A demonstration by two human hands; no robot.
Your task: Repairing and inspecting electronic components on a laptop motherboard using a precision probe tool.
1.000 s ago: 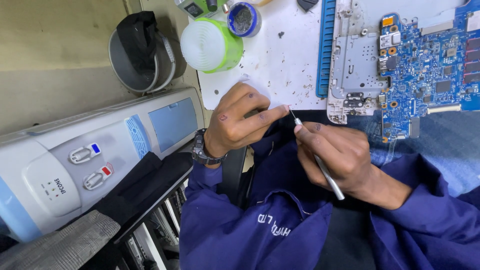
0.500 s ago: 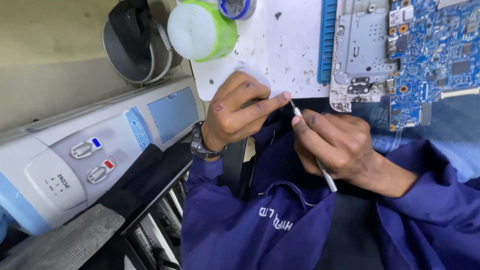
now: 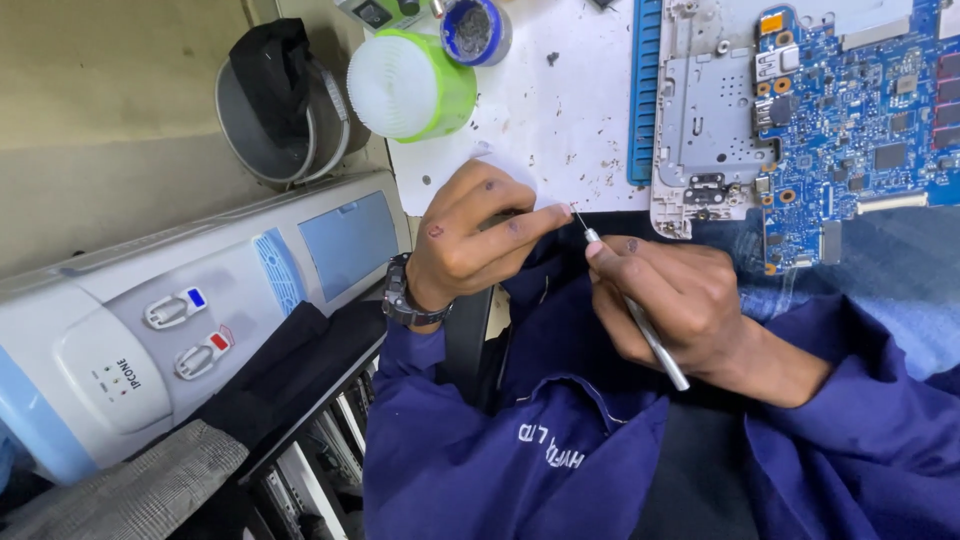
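Note:
My right hand [image 3: 680,300] grips a thin metal pick tool [image 3: 640,320], with its fine tip pointing up and left at the fingertips of my left hand [image 3: 475,240]. My left hand is pinched shut on a small white piece [image 3: 500,165] at the near edge of the white table [image 3: 570,110]; what exactly it pinches is too small to tell. A black watch [image 3: 400,295] sits on my left wrist. Both arms wear dark blue sleeves. A blue circuit board [image 3: 850,110] in a grey metal frame [image 3: 705,120] lies on the table to the right.
A green-and-white round container [image 3: 410,85] and a small blue-rimmed tin [image 3: 477,30] stand at the table's far left. A blue ridged strip [image 3: 643,90] borders the frame. A water dispenser [image 3: 180,320] lies to the left, with a grey bin [image 3: 280,110] holding black cloth behind it.
The view has shifted down a little, so the table and board now sit lower in the frame. Both hands stay together, with the tool tip still at my left fingertips.

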